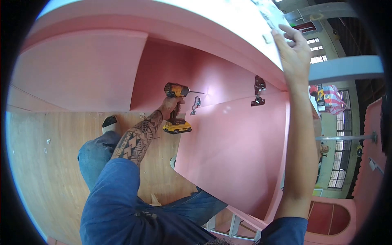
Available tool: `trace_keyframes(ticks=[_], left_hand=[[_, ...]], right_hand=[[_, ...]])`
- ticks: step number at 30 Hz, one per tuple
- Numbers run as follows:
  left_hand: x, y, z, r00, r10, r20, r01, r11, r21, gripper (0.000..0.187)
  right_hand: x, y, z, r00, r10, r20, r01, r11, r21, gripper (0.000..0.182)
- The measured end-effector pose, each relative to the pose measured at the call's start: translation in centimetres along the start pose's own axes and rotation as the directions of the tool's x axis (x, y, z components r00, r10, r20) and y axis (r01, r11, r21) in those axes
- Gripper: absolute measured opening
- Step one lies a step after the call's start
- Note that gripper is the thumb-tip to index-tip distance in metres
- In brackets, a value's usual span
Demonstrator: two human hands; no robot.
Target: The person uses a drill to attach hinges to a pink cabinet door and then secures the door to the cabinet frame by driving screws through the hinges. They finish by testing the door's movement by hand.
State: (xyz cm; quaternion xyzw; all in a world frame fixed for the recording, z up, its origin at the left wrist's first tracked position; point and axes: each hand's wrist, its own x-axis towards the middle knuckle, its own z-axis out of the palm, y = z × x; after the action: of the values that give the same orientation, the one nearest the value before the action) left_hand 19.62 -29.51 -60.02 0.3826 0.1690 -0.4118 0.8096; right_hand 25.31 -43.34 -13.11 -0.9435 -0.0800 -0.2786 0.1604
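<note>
In the head view, we look down on a person's left hand (170, 105) with its fingers wrapped around the grip of a black-and-yellow power drill (175, 89), the yellow battery (177, 128) hanging just below those fingers. The drill's slim bit (197, 92) points to the right of the knuckles, toward a bright patch on a pink panel; we cannot tell whether its tip touches. Just right of the left fingers, a metal hinge (195, 105) sits at the edge of a pink door (234, 153), and a second hinge (258, 90) shows farther right, beneath the other hand. That right hand (295, 49) reaches up, its fingers bent and loosely parted at the cabinet's brightly lit edge (228, 20); we cannot tell whether they grip it. Below the left fingers we see wooden flooring (53, 163), and below and right of the right hand, a striped bag (335, 100).
</note>
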Motion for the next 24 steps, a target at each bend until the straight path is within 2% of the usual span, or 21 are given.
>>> trace_keyframes(ticks=[2,4,8,10,11,13,15,18,20,24], left_hand=[[-3.2,4.0,2.5,0.998,0.021,0.064,-0.024,0.999,0.047,0.011],[-7.8,8.0,6.2,0.982,0.111,0.155,-0.127,0.987,0.099,0.013],[-15.3,12.8,11.4,0.974,0.137,0.18,-0.164,0.975,0.149,0.01],[-17.3,13.8,13.1,0.939,0.272,0.21,-0.312,0.93,0.193,0.011],[-15.4,13.1,13.1,0.863,0.439,0.249,-0.488,0.851,0.193,0.013],[-16.2,13.3,14.0,0.856,0.457,0.241,-0.505,0.839,0.202,0.015],[-17.1,13.0,11.9,0.849,0.472,0.238,-0.517,0.835,0.189,0.017],[-16.8,12.8,11.1,0.89,0.396,0.225,-0.446,0.86,0.25,0.018],[-16.2,12.6,11.1,0.895,0.397,0.204,-0.441,0.855,0.273,0.011],[-14.7,11.4,10.7,0.914,0.357,0.193,-0.392,0.899,0.194,0.013]], right_hand=[[-0.3,-0.6,0.1,0.999,-0.032,-0.033,0.03,0.997,-0.075,0.047],[-0.4,-0.8,0.1,0.999,-0.028,-0.036,0.026,0.998,-0.059,0.046],[-0.6,-0.9,0.7,0.997,-0.077,-0.032,0.075,0.995,-0.06,0.045],[-0.8,-1.3,0.7,0.997,-0.06,-0.037,0.058,0.997,-0.057,0.045],[-0.7,-1.5,0.7,0.999,-0.039,-0.036,0.037,0.998,-0.057,0.045],[-0.7,-1.5,0.7,0.999,-0.025,-0.04,0.024,0.999,-0.042,0.045],[-2.1,-3.8,1.9,1.0,0.009,-0.013,-0.009,1.0,-0.017,0.047],[-2.1,-4.2,2.1,0.999,0.039,0.017,-0.039,0.999,-0.029,0.048],[-1.9,-4.2,2.1,0.999,0.042,0.031,-0.042,0.999,-0.014,0.049],[-1.8,-3.7,2.2,0.994,0.079,0.074,-0.082,0.996,0.038,0.051]])
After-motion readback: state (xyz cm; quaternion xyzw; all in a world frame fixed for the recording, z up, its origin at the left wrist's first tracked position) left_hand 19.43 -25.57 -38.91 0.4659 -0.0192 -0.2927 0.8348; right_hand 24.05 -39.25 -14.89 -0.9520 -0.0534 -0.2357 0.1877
